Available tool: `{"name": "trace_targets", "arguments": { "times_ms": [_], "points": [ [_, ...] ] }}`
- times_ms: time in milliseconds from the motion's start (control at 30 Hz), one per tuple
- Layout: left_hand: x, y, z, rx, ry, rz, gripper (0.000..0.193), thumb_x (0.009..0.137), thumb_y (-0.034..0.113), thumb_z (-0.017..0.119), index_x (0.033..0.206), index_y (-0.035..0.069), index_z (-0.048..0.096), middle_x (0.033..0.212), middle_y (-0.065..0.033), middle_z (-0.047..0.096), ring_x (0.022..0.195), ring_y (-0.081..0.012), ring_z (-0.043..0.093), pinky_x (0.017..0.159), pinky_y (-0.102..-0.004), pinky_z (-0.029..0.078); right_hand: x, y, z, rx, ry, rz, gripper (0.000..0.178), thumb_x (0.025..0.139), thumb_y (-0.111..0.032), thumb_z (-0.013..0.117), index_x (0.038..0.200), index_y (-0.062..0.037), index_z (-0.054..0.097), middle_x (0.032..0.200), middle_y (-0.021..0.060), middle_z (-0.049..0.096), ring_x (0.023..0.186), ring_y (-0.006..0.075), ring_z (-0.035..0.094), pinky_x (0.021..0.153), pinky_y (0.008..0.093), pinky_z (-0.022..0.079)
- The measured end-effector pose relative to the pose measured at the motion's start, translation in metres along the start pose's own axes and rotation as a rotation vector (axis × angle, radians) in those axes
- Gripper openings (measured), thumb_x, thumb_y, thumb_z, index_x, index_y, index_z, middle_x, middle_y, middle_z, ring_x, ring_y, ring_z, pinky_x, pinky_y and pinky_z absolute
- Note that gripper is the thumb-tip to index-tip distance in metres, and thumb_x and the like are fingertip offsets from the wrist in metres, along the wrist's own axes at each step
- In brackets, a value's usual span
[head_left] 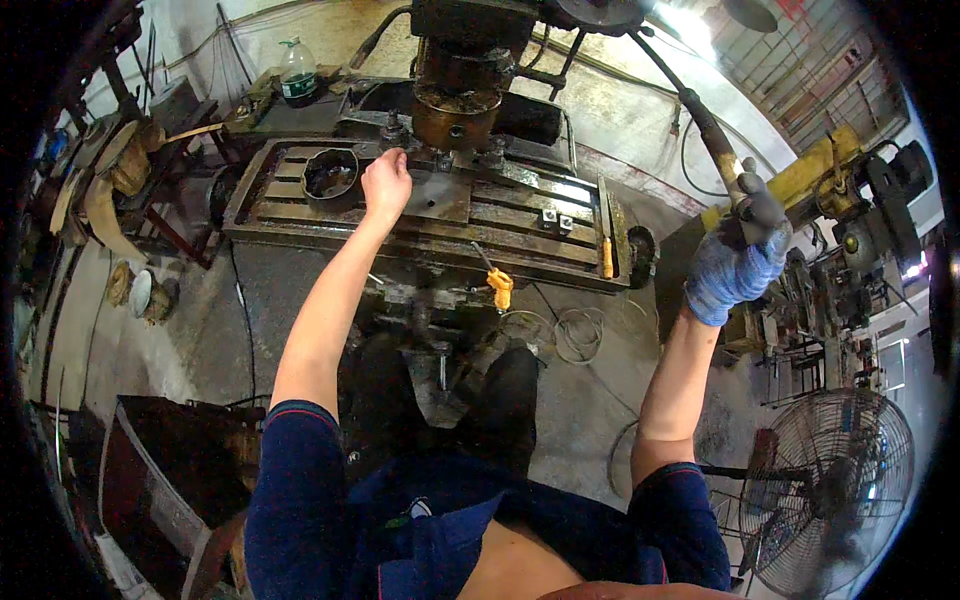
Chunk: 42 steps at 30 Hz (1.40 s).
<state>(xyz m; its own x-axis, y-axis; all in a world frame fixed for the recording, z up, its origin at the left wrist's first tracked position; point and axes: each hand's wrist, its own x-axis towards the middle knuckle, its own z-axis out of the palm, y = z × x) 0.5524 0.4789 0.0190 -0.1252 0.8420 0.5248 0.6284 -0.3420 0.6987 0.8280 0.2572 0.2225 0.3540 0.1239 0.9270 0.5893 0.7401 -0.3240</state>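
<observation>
My left hand is bare, with its fingers curled closed over the slotted machine table. It is beside a small dark upright fitting, and whatever its fingers hold is hidden. To the left of it stands a round dark bowl on the table. My right hand, in a grey-blue knit glove with dark fingertips, is wrapped round the end of a long lever. That lever runs up toward the machine's head. Above the table, behind my left hand, hangs the machine's dark, brownish round spindle housing.
Two small metal blocks and an orange-handled tool lie at the table's right. A yellow tool hangs at its front edge. A plastic bottle stands back left. A caged fan is near my right elbow.
</observation>
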Motion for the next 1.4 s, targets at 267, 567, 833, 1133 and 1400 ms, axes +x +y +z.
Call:
{"name": "trace_targets", "arguments": {
  "times_ms": [267,567,833,1133,1400],
  "points": [
    [-0.010,-0.004,0.007,0.011,-0.097,-0.014,0.023,0.083,0.018,0.052,0.097,0.003,0.062,0.082,-0.0178,0.063,0.079,-0.0328,0.061,0.069,-0.0393,0.047,-0.011,0.001,-0.004,0.281,-0.004,0.141,0.033,0.087,-0.031,0.046,0.073,-0.0024,0.054,0.087,0.0159,0.059,0.094,0.0296,0.052,0.094,0.0415,0.031],
    [-0.022,-0.001,0.002,-0.068,-0.077,-0.055,0.021,0.081,0.017,0.053,0.093,0.004,0.064,0.083,-0.0181,0.063,0.080,-0.0335,0.061,0.071,-0.0402,0.048,-0.025,0.000,-0.002,0.257,0.048,0.206,0.034,0.087,-0.031,0.045,0.070,-0.0025,0.052,0.083,0.0151,0.057,0.092,0.0276,0.052,0.094,0.0421,0.031],
    [-0.036,0.011,-0.011,-0.125,-0.123,-0.019,0.020,0.081,0.016,0.052,0.092,0.004,0.064,0.082,-0.0187,0.062,0.079,-0.0343,0.061,0.070,-0.0406,0.047,-0.036,0.008,-0.002,0.186,0.022,0.101,0.036,0.086,-0.032,0.049,0.065,-0.0018,0.049,0.077,0.0123,0.056,0.081,0.0237,0.051,0.083,0.0399,0.036],
    [-0.039,0.008,-0.014,-0.141,-0.077,0.040,0.019,0.082,0.015,0.053,0.091,0.003,0.064,0.081,-0.0196,0.062,0.079,-0.0351,0.060,0.069,-0.0406,0.047,-0.048,0.015,-0.004,0.230,0.014,0.063,0.034,0.085,-0.029,0.050,0.066,-0.0009,0.052,0.077,0.0140,0.057,0.081,0.0230,0.052,0.087,0.0418,0.035],
    [-0.041,0.024,-0.033,-0.289,-0.324,-0.165,0.022,0.086,0.016,0.051,0.095,-0.001,0.061,0.068,-0.0150,0.063,0.057,-0.0212,0.063,0.055,-0.0322,0.048,-0.040,0.014,-0.018,0.203,0.014,0.136,0.033,0.083,-0.029,0.050,0.072,0.0014,0.055,0.089,0.0190,0.061,0.090,0.0285,0.055,0.097,0.0509,0.030]
  ]
}}
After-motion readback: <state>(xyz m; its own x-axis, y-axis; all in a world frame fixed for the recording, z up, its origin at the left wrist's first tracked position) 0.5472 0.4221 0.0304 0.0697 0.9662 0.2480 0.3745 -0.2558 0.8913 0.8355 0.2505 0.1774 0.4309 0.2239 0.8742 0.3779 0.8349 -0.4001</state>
